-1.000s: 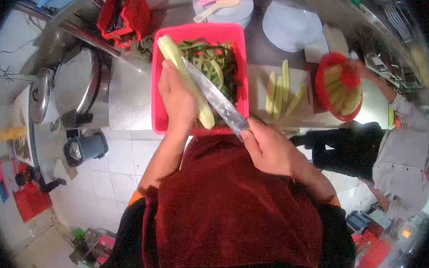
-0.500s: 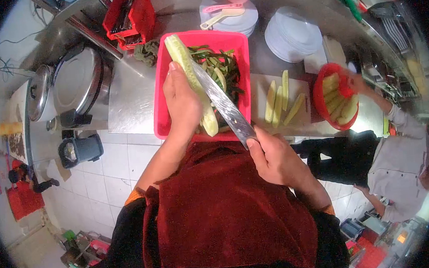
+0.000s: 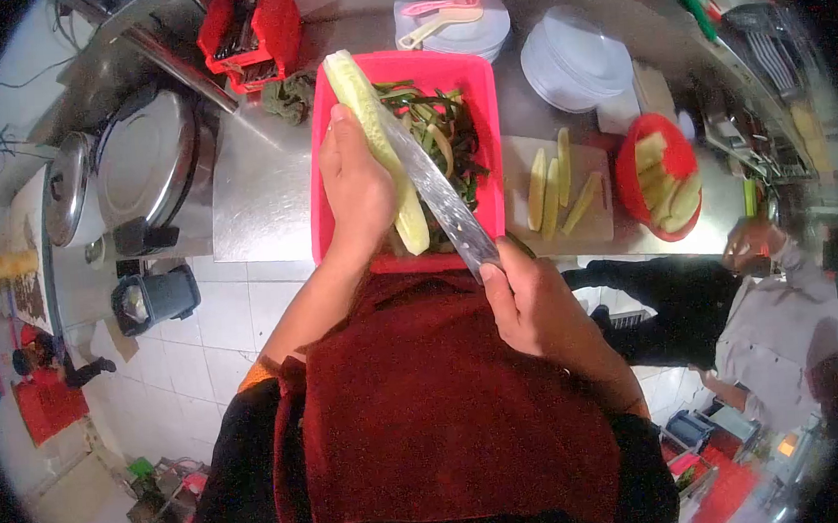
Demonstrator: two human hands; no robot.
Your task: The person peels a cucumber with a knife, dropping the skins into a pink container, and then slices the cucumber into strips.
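Note:
Over a pink tray (image 3: 320, 210) with green peelings (image 3: 449, 128) in it, my left hand (image 3: 358, 183) grips a long peeled cucumber (image 3: 359, 96), tilted with its upper end to the left. My right hand (image 3: 530, 297) is closed round the handle of a large knife (image 3: 441, 190). The flat, wet blade lies across the tray, its tip end against the cucumber's right side. Right of the tray, several cut cucumber pieces (image 3: 537, 190) lie on a white cutting board (image 3: 590, 228).
A red bowl (image 3: 625, 189) of cucumber pieces stands at the right, near a co-worker (image 3: 768, 320). Plates (image 3: 575, 61) are stacked behind the board. A red cutlery bin (image 3: 276, 28) and large lidded pots (image 3: 145, 159) stand to the left.
The co-worker's hand has withdrawn from the red bowl, downward to the right. My hands keep their grips on the cucumber and knife. The view has shifted slightly.

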